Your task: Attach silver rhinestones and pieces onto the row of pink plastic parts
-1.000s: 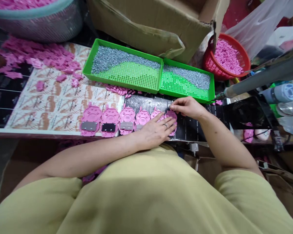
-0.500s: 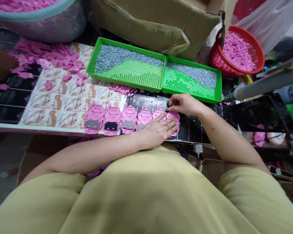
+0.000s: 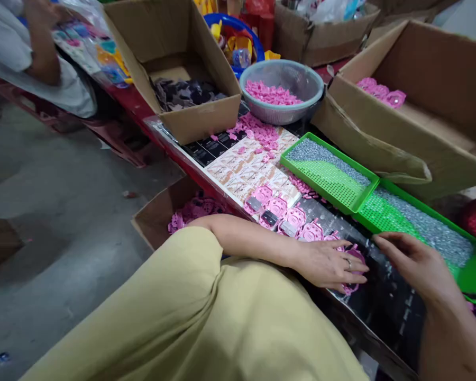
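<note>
My left hand (image 3: pixel 333 266) lies flat with its fingers spread over the last pink plastic casing (image 3: pixel 355 255) in a row along the table's near edge. Partly under its fingers, the casing shows only in part. Several like casings stretch off to the left, among them a pink casing with a dark panel (image 3: pixel 275 211). To the right, my right hand (image 3: pixel 418 264) hovers close to the green screw trays, thumb and forefinger brought together. Whatever sits between those fingertips is too small to make out. Small metal screws fill part of the near green tray (image 3: pixel 424 225) and the far green tray (image 3: pixel 329 169).
Loose pink pieces (image 3: pixel 257 129) lie beyond the row, before a grey basket (image 3: pixel 281 114). Cardboard boxes stand at the back left (image 3: pixel 200 124) and right (image 3: pixel 381 143). Below the edge is a box of pink parts (image 3: pixel 190 211). Another person's arm (image 3: pixel 43 53) shows top left.
The head view has swung left, bringing the floor, more boxes and another person into sight. My left hand stays on the end casing; my right hand has moved off that casing, to the right.
</note>
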